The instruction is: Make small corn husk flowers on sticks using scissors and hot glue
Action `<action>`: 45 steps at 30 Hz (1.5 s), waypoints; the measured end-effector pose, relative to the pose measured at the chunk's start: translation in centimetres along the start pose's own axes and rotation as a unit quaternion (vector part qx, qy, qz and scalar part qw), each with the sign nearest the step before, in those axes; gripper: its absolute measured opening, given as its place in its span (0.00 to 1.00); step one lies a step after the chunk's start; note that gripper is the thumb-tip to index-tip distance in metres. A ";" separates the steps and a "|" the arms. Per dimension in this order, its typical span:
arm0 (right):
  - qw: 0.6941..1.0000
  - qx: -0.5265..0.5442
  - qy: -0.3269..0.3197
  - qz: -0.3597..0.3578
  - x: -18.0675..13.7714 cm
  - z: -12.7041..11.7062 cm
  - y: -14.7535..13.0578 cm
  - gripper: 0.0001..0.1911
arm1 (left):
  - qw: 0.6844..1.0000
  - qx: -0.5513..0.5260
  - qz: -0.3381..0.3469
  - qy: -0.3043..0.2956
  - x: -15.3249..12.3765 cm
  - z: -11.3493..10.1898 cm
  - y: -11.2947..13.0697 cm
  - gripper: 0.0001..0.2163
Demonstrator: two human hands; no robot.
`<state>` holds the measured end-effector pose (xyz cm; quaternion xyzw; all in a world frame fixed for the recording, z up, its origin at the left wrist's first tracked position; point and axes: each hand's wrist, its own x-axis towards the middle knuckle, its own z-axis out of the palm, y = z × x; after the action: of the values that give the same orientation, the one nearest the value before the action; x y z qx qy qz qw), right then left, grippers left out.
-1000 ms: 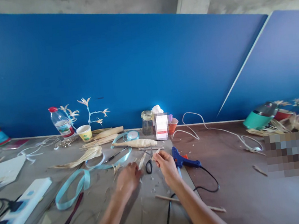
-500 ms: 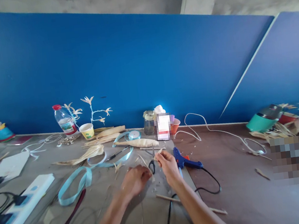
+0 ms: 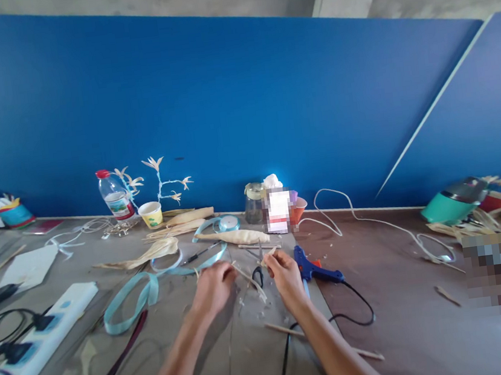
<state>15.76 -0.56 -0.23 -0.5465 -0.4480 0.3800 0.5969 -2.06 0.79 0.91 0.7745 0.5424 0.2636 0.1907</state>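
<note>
Two thin, pale husk strips [image 3: 245, 274]

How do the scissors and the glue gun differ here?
The scissors are black-handled and cordless; the glue gun is blue and trails a black cord. The scissors lie between left hand and right hand; the glue gun lies right of both. Both rest on the table.
</note>
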 end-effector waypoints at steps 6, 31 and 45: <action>1.000 -0.022 0.003 -0.007 -0.3 0.1 -0.2 0.13 | 0.984 0.157 0.019 -0.087 -1.3 2.1 2.5 0.07; 0.963 0.214 -0.155 0.049 -0.8 1.0 -0.7 0.13 | 0.694 -0.694 -0.185 -0.051 -0.1 0.8 1.6 0.13; 0.975 0.145 -0.166 0.015 -1.1 1.2 -0.7 0.10 | 0.780 -0.598 -0.176 -0.060 -0.6 2.1 2.5 0.08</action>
<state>14.25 -1.29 0.29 -0.3895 -0.4728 0.5353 0.5816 0.93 -0.66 0.59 0.4100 0.3901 0.4499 0.6909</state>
